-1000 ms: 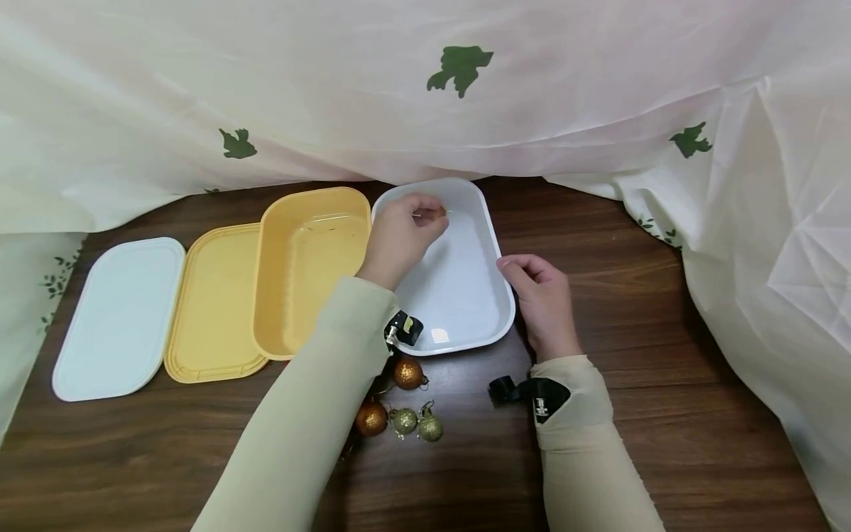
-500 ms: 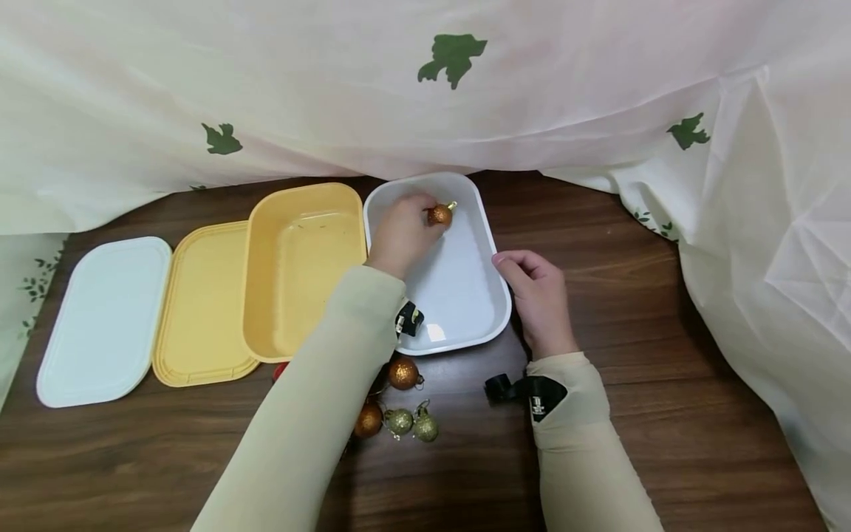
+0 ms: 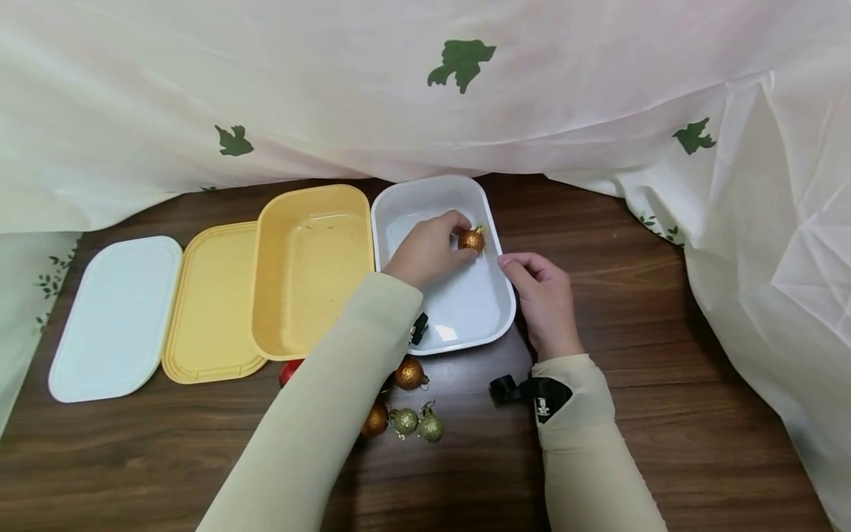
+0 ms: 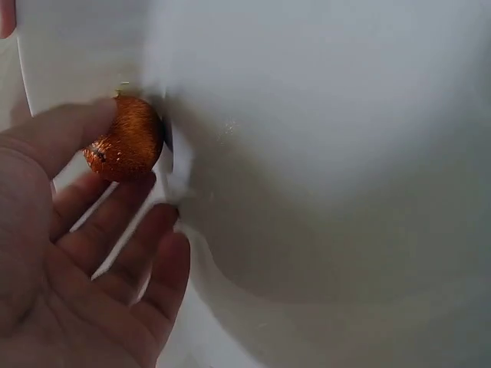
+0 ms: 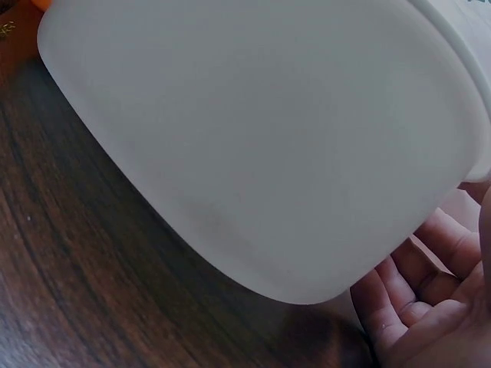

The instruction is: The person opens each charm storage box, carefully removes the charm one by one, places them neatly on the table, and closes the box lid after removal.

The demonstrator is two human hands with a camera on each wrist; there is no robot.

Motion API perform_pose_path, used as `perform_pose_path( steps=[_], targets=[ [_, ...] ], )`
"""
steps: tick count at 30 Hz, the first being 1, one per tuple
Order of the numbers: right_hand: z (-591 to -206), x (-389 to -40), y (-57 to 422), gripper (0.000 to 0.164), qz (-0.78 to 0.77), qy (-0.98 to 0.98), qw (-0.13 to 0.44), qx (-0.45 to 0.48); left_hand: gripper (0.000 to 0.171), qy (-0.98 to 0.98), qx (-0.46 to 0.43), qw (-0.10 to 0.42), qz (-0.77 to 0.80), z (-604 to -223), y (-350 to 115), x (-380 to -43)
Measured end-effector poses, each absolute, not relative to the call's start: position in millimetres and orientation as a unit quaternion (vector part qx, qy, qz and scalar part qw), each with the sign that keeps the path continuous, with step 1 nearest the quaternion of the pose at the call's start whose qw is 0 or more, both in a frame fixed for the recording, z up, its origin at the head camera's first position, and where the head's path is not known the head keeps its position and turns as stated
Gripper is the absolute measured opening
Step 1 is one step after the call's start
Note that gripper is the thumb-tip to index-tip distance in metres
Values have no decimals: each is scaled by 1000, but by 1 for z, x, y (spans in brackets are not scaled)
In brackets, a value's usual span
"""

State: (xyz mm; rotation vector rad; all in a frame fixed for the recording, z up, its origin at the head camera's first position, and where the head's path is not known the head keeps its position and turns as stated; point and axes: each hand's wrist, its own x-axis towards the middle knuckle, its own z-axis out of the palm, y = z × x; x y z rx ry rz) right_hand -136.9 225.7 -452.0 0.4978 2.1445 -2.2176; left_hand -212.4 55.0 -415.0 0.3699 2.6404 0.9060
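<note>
Inside the white plastic container (image 3: 465,307), my left hand (image 3: 428,251) holds a glittery orange Christmas bauble (image 3: 472,241) near the right wall. In the left wrist view the thumb lies across the bauble (image 4: 134,142), and the other fingers spread beneath it. My right hand (image 3: 547,303) pinches the container's right rim between thumb and curled fingers. The right wrist view has that hand (image 5: 422,299) at the outer side wall. More baubles lie on the table in front: orange (image 3: 410,374), gold (image 3: 431,426) and red (image 3: 289,371), some partly hidden by the left sleeve.
A yellow container (image 3: 312,281) stands directly left of the white one. Beyond it lie a yellow lid (image 3: 213,303) and a white lid (image 3: 116,318) on the dark wooden table (image 3: 631,310). A white cloth (image 3: 332,89) hangs at the back and sides.
My left hand has moved with the orange bauble rightward and slightly nearer, toward the container's right wall. The bauble shows more plainly between the fingers. My right hand stays at the rim.
</note>
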Motion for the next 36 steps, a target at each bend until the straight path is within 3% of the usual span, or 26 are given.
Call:
perform_pose_path(
  steps=[9, 25, 36],
  targets=[
    [-452, -137, 225, 31, -710, 685, 6, 163, 35, 882, 145, 176, 413, -421, 54, -211],
    [-450, -137, 225, 34, -696, 698, 13, 168, 43, 869, 95, 138, 466, -415, 52, -206],
    [-450, -138, 223, 32, -705, 691, 5, 163, 57, 860, 116, 175, 465, -417, 49, -209]
  ],
)
